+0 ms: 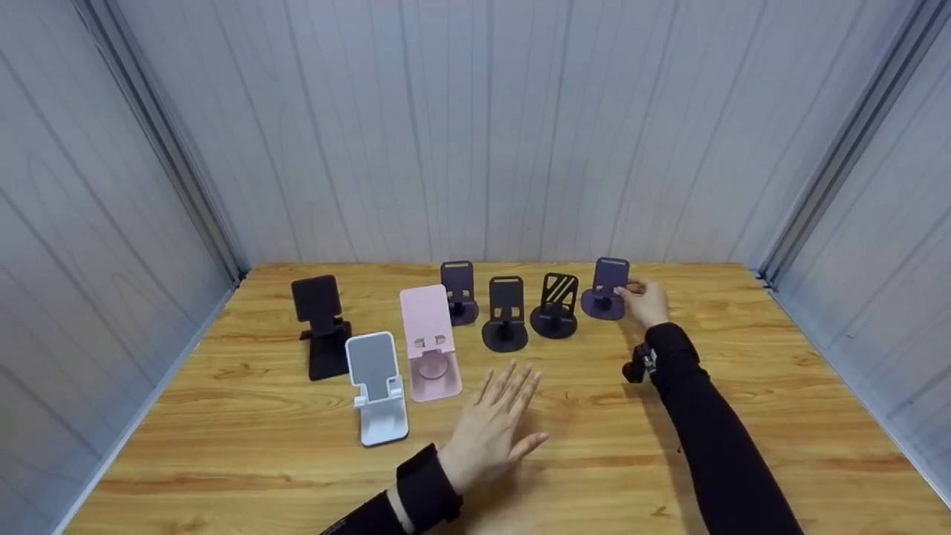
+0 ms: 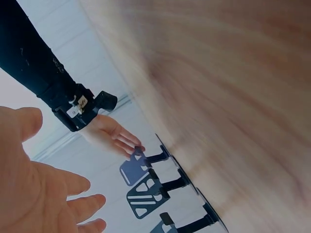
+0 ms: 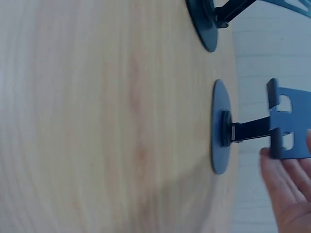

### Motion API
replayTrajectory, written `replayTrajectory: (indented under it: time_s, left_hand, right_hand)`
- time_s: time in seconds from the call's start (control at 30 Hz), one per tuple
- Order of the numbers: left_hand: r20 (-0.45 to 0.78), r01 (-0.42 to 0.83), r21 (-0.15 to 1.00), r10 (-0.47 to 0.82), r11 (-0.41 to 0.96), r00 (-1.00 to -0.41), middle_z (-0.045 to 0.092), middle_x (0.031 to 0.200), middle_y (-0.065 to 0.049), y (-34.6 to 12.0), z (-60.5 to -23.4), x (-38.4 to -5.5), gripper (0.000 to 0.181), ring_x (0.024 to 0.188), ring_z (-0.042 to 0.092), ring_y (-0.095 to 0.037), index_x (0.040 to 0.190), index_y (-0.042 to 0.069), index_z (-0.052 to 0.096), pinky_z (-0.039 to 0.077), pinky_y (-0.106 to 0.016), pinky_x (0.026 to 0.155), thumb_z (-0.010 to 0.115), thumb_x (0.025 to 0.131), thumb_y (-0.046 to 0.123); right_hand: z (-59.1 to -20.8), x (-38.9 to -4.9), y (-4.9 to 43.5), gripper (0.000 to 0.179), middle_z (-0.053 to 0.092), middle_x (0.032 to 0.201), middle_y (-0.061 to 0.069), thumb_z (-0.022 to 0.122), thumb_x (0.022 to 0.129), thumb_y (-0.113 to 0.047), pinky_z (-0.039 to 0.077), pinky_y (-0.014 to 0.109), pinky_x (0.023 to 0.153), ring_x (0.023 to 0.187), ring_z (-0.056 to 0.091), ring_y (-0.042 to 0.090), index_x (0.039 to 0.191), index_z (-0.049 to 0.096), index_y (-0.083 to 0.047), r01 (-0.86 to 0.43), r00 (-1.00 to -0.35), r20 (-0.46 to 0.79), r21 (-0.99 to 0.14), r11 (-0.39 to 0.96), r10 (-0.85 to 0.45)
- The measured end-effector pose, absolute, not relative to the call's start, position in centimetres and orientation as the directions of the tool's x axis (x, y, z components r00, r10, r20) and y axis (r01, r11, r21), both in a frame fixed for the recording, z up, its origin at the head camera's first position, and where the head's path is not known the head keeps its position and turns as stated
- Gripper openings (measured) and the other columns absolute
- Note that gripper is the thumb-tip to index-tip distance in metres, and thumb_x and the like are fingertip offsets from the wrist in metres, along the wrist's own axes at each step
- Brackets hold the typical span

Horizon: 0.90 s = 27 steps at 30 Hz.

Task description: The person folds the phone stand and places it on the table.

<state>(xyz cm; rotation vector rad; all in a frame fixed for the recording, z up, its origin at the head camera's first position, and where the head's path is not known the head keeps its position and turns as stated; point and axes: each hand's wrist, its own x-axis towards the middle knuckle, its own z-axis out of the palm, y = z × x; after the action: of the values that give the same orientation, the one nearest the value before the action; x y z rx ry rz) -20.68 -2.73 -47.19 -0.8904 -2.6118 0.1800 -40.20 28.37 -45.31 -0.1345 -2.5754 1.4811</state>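
At the right end of the back row is a purple phone stand (image 1: 611, 276) on a round base. My right hand (image 1: 645, 301) pinches the right edge of its upright plate, and the right wrist view shows the fingertips (image 3: 265, 152) at the plate's lower corner. My left hand (image 1: 487, 425) is held out over the wooden table, fingers straight and thumb spread, holding nothing. Ahead of it stand a pink phone stand (image 1: 426, 316) and a dark phone stand (image 1: 507, 296). A black slotted phone stand (image 1: 557, 297) is beside the purple one.
A white phone stand (image 1: 383, 423) and a black phone stand (image 1: 318, 301) are on the left of the table (image 1: 245, 446). Another purple phone stand (image 1: 458, 279) is behind the pink one. Pale panel walls (image 1: 475, 134) enclose the table at the back and sides.
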Motion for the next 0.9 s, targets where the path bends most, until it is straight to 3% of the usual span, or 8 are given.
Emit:
replayTrajectory:
  time_s: [0.1,0.23,0.3,0.63,0.9]
  left_hand:
    - [0.296,0.573,-0.203,0.608,0.794,-0.737,0.042,0.168,-0.009,-2.9,-47.3,-20.8,0.077,0.156,0.038,-0.026,0.162,0.007,0.043,0.036,-0.044,0.126,0.046,0.108,0.062]
    - [0.309,0.577,-0.181,0.603,0.796,-0.735,0.043,0.167,-0.009,-3.1,-47.3,-21.0,0.076,0.155,0.039,-0.026,0.161,0.007,0.044,0.036,-0.044,0.126,0.048,0.107,0.06]
    - [0.317,0.577,-0.176,0.601,0.798,-0.734,0.044,0.167,-0.009,-3.2,-47.2,-21.1,0.076,0.155,0.039,-0.027,0.161,0.006,0.044,0.037,-0.045,0.125,0.049,0.107,0.059]
    - [0.34,0.589,-0.149,0.6,0.795,-0.724,0.043,0.167,-0.011,-3.7,-46.6,-21.2,0.075,0.154,0.041,-0.028,0.16,0.005,0.045,0.036,-0.046,0.125,0.046,0.109,0.059]
    - [0.266,0.64,0.079,0.602,0.765,-0.753,0.036,0.17,-0.017,-3.9,-46.1,-21.4,0.074,0.157,0.033,-0.036,0.163,-0.001,0.037,0.031,-0.055,0.127,0.044,0.111,0.052]
  right_hand:
    - [-45.9,-40.1,28.7,0.041,0.067,0.124,0.035,0.061,0.107,-0.007,0.061,0.036,0.091,0.102,0.071,0.034,0.139,0.056,0.018,0.009,-0.97,0.112,-0.871,0.491,0.217]
    - [-46.2,-39.9,29.2,0.033,0.072,0.106,0.019,0.063,0.105,-0.003,0.062,0.024,0.076,0.076,0.063,0.004,0.13,0.06,0.018,0.002,-0.967,0.107,-0.904,0.427,0.23]
    - [-46.1,-39.8,29.3,0.029,0.072,0.1,0.014,0.063,0.105,-0.002,0.063,0.022,0.073,0.072,0.06,-0.001,0.127,0.062,0.017,-0.013,-0.968,0.117,-0.908,0.418,0.223]
    - [-44.7,-39.1,29.9,0.028,0.069,0.081,-0.007,0.064,0.104,0.001,0.064,0.022,0.072,0.07,0.066,-0.002,0.125,0.06,0.018,-0.035,-0.981,0.095,-0.944,0.329,0.17]
    - [-43.8,-36.9,30.0,0.023,0.069,0.077,-0.008,0.062,0.103,0.005,0.063,0.018,0.07,0.07,0.069,0.001,0.12,0.058,0.021,-0.082,-0.991,0.102,-0.976,0.2,0.092]
